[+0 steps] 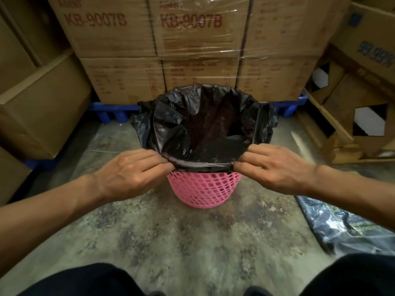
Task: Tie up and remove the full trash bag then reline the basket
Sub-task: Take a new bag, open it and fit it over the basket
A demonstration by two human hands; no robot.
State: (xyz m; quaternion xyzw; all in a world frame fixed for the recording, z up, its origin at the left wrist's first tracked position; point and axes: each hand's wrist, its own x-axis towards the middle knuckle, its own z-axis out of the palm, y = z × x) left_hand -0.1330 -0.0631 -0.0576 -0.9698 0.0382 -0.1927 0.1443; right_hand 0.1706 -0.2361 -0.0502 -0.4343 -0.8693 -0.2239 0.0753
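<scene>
A pink lattice basket (203, 189) stands on the concrete floor in the middle of the view. A black trash bag (205, 127) lines it, its mouth spread wide and its edge draped over the rim at the back and sides. My left hand (132, 171) pinches the bag's near edge at the left of the rim. My right hand (275, 165) pinches the same edge at the right. Between the two hands the edge is stretched taut over the near rim. The bag's inside looks dark, and I cannot tell what is in it.
Stacked cardboard boxes (196, 45) wrapped in film stand on a blue pallet (113, 112) right behind the basket. More boxes (40, 107) close in at the left and right. A dark plastic packet (342, 227) lies on the floor at the lower right. My knees fill the bottom corners.
</scene>
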